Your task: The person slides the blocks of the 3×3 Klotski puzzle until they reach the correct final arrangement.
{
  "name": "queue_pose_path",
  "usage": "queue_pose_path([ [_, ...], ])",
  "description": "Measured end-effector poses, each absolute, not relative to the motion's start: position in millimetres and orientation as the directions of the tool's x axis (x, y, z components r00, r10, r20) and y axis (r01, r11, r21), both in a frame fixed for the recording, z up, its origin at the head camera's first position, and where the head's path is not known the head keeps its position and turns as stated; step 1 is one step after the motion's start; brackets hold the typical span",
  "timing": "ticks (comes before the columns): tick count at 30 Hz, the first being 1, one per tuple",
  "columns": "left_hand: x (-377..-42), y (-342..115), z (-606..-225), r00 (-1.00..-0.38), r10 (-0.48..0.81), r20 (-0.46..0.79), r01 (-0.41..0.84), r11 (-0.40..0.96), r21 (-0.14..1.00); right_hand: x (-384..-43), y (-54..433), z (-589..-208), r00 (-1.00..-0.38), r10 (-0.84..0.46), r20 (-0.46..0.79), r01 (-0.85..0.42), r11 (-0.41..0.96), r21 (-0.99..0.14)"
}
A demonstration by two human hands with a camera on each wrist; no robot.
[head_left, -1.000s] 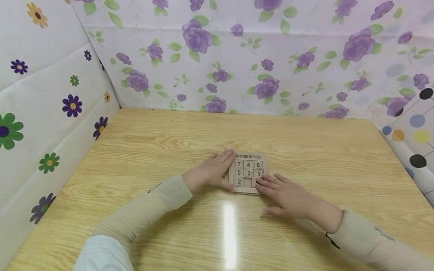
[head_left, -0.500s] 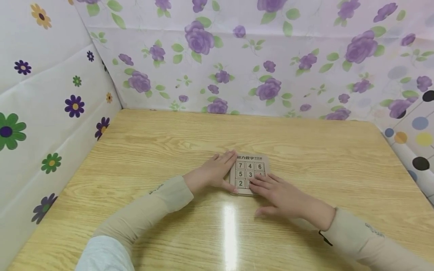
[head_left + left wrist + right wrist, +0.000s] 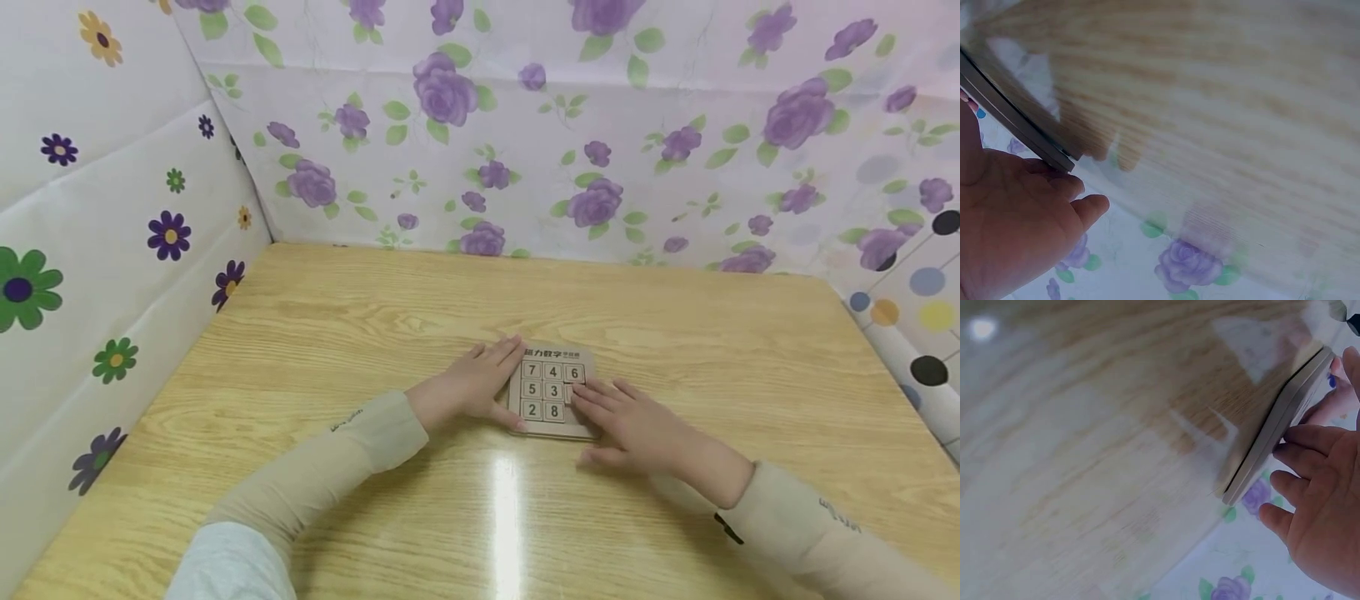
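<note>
A flat sliding number puzzle (image 3: pixel 558 429) lies on the table, with dark lettering along its far edge. Its visible tiles read 7, 4, 6, then 5 and 3, then 2 and 8; the bottom right corner has no number showing. My left hand (image 3: pixel 480 385) spans the board's left side, fingers at the far corner and thumb at the near corner. Fingertips of my right hand (image 3: pixel 637 425) rest on the right-column tile below the 6, mostly covering it, with the thumb off the board. Both wrist views show the board edge-on, with straight or slightly bent fingers over it.
The wood-grain table (image 3: pixel 360 317) reflects a bright strip of light near its front. A purple-flowered cloth (image 3: pixel 450 167) hangs behind it, with a daisy-printed cloth (image 3: pixel 127 275) at left and a dotted one (image 3: pixel 900 308) at right.
The 8 tile has slid left from the bottom right corner to the bottom middle. My right hand moved left with it, then back right to the tile above that corner. The left hand stayed put.
</note>
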State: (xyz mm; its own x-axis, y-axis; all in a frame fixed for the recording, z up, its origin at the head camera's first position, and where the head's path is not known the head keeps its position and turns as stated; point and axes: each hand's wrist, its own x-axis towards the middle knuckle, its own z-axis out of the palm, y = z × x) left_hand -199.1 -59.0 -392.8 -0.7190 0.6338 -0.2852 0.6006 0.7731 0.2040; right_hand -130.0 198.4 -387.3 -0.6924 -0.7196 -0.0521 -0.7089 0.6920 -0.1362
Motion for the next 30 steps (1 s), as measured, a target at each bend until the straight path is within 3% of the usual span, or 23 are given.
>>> queue_pose_path([
  [15,-203,-61,-394,-0.718,0.640,-0.273,0.609,0.768,0.198,-112,197,-383,-0.675,-0.733,-0.086,-0.720,0.680,-0.137],
  [20,-202,-62,-393,-0.715,0.645,-0.272,0.614,0.764,0.198,-122,198,-384,-0.669,-0.741,-0.049,-0.729,0.668,-0.147],
  [30,-201,-61,-396,-0.707,0.647,-0.285,0.618,0.761,0.198,-150,195,-387,-0.724,-0.690,-0.019,-0.682,0.720,-0.130],
])
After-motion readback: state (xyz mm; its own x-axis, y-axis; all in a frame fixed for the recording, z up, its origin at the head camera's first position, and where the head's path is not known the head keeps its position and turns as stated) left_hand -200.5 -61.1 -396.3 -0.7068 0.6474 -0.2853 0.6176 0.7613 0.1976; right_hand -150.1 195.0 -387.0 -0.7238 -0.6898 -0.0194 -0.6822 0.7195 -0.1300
